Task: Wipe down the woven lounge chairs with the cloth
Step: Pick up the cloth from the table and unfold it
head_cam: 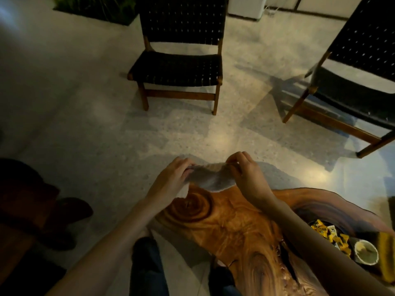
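We are holding the grey cloth (210,178) stretched between both hands above the far edge of the wooden desk (235,227). The left hand (173,176) is gripping its left end with curled fingers (183,162). The right hand (245,174) is pinching its right end. One woven lounge chair (179,67) is standing on the floor (85,103) straight ahead and a second chair (352,88) to the right, both well apart from the cloth.

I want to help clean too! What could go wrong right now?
The cloth is held only by its top edge between the left hand and right hand, so it might slip and fall. The right forearm is close to the small cup on the wooden table and might knock it.
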